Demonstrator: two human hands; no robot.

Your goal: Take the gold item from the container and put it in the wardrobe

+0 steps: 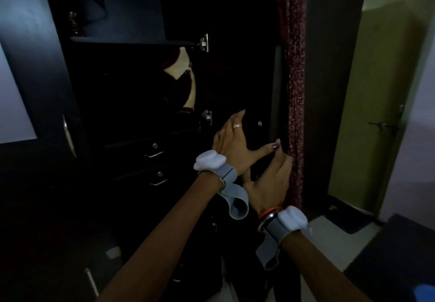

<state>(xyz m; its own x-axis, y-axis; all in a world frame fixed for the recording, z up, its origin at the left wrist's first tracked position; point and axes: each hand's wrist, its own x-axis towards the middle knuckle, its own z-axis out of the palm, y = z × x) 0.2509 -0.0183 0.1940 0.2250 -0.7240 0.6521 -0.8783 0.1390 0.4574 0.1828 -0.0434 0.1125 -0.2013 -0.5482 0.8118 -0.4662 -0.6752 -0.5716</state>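
Right hand (270, 179) nearest, curled, pinching something unseen. Left hand (231, 141) spread flat by dark wardrobe (131, 89). Gold item (73, 22) maybe on top shelf; hard to tell. Could fumble in such dim light.

The scene is very dim. The wardrobe (131, 113) inside is almost black and its shelves are hard to read. The most light falls on the green door (376, 89) and the floor (329, 242) at the right. Both hands are lit softly, without hard shadows. Straight lines bend near the edges, and the corners are a little blurred.
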